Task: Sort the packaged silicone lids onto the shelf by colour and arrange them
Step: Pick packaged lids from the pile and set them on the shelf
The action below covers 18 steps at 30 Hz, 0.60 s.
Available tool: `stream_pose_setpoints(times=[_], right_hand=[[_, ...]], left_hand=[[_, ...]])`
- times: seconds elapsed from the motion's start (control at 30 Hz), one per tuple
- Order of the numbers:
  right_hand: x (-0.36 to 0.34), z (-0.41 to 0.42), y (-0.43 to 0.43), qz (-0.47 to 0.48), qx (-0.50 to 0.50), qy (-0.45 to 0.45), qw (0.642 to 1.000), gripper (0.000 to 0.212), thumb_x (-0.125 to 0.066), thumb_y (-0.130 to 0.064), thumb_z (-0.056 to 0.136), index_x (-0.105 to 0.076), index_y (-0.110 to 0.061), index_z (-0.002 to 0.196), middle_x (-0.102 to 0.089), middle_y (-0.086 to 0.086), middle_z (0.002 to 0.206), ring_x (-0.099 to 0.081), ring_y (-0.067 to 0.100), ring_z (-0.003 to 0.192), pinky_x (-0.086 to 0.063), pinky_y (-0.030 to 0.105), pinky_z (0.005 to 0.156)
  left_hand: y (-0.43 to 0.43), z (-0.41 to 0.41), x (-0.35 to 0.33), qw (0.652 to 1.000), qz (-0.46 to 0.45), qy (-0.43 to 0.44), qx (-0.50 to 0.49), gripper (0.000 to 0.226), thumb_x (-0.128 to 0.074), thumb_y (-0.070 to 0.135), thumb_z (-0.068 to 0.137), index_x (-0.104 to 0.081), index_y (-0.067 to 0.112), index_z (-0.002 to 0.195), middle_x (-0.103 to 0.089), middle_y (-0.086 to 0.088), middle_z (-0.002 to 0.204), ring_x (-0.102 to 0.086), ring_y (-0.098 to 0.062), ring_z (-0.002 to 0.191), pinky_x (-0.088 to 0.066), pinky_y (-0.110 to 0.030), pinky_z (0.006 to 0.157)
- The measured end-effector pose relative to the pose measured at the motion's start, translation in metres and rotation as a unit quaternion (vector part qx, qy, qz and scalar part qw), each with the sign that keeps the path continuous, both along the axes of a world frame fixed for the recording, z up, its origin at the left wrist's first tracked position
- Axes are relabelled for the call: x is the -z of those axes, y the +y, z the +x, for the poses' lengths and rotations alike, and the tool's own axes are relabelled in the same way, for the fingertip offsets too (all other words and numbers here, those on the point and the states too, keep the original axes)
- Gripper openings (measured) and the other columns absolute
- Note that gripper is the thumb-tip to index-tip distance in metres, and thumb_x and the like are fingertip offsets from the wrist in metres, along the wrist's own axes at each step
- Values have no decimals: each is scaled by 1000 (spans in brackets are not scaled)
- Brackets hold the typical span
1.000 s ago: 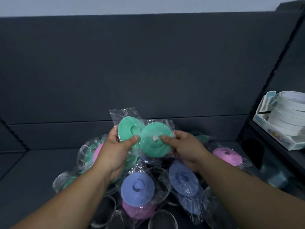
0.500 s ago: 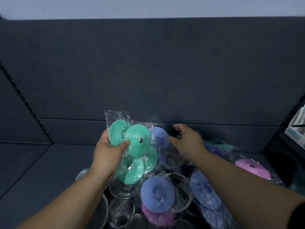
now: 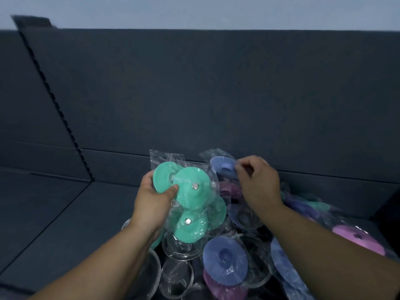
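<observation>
Broadly, the dark grey shelf (image 3: 54, 224) is being used as the sorting surface, its lining running off to the left of the heap. A jumbled pile of packaged lids (image 3: 249, 263) is being worked through at the lower middle and right, with blue, purple, pink and clear discs mixed together. Above the pile's left edge, a bunch of green lids (image 3: 192, 191) in clear film is being held up by the left hand (image 3: 151, 204), its grip being closed round the rims with the thumb pressed on the front disc. At the back of the pile, a blue lid (image 3: 223, 167) is being pinched at its right rim by the right hand (image 3: 257, 185), fingers curled onto the wrapper.

The lids are being judged light, soft and floppy, and the film slick. Hold is best taken on a disc's rim through the film, not on loose wrapper. Being round, the discs are showing no long axis. The green faces are being turned toward the camera, their packets running upward, while the blue face is being tilted up and forward.
</observation>
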State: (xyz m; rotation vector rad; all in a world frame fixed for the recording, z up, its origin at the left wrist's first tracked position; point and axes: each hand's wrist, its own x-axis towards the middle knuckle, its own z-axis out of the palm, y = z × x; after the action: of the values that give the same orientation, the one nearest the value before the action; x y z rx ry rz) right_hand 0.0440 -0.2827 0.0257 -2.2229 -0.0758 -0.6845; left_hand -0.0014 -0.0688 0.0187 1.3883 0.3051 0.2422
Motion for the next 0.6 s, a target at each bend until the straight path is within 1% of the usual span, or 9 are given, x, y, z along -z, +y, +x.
stream_pose_setpoints(times=[0.07,0.13,0.2,0.27,0.33,0.4,0.47,0.53,0.6], right_hand=[[-9,-13,8,53,-49,-71,995,8,-66,-16,87,-65,-23,83,-61,-7,87,-56,5,78,-40,4,72],[-8,-23,17,52,-119,-111,985,3,-66,-21,84,-67,-24,83,-62,-10,96,-60,9,90,-48,20,83],[1,-32,28,43,-186,-78,979,8,-64,-26,78,-68,-32,83,-59,-18,112,-58,11,106,-45,28,92],[10,-41,40,57,-249,-15,967,15,-66,-22,73,-67,-35,81,-52,-23,123,-52,2,116,-38,19,99],[17,-51,50,58,-292,23,955,16,-74,-23,69,-66,-34,77,-50,-22,128,-47,-11,117,-30,5,97],[19,-60,62,78,-314,53,945,12,-79,-28,68,-69,-26,75,-51,-25,127,-46,-14,116,-28,2,96],[18,-68,76,123,-312,67,940,12,-70,-33,73,-72,-22,75,-59,-24,118,-52,-11,110,-36,9,98],[18,-74,94,162,-296,64,939,7,-71,-27,78,-70,-27,85,-65,-17,109,-58,-6,104,-43,20,97],[16,-82,114,165,-292,87,938,32,-77,-22,76,-61,-37,99,-61,-17,113,-56,-4,105,-43,21,97]], left_hand=[[-3,-5,-4,1000,-25,5,-4,37,-64,-2,86,-52,24,110,-67,-4,96,-68,-17,71,-50,-21,45],[-6,-12,-9,998,-57,13,-6,35,-62,-2,87,-52,21,112,-68,-6,94,-66,-14,60,-48,-20,42],[-5,-22,-13,995,-95,23,-11,34,-60,-1,89,-53,21,114,-69,-6,89,-63,-15,53,-46,-19,40],[2,-35,-15,991,-129,26,-19,32,-57,-1,91,-53,22,113,-70,-8,83,-62,-17,48,-47,-21,39],[11,-52,-14,989,-140,27,-28,31,-56,1,91,-53,24,111,-73,-8,77,-65,-19,49,-50,-26,42],[24,-69,-12,990,-131,24,-38,32,-57,1,91,-52,24,114,-74,-4,73,-66,-19,51,-52,-27,44],[38,-84,-10,991,-125,15,-51,34,-56,-1,91,-52,21,116,-74,-3,74,-67,-19,52,-51,-26,41],[53,-99,-7,990,-121,10,-65,34,-55,-4,91,-52,19,116,-72,-5,80,-67,-18,53,-49,-24,40],[71,-115,-5,990,-116,2,-75,35,-54,-6,91,-52,18,116,-70,-7,88,-68,-16,57,-51,-25,41]])
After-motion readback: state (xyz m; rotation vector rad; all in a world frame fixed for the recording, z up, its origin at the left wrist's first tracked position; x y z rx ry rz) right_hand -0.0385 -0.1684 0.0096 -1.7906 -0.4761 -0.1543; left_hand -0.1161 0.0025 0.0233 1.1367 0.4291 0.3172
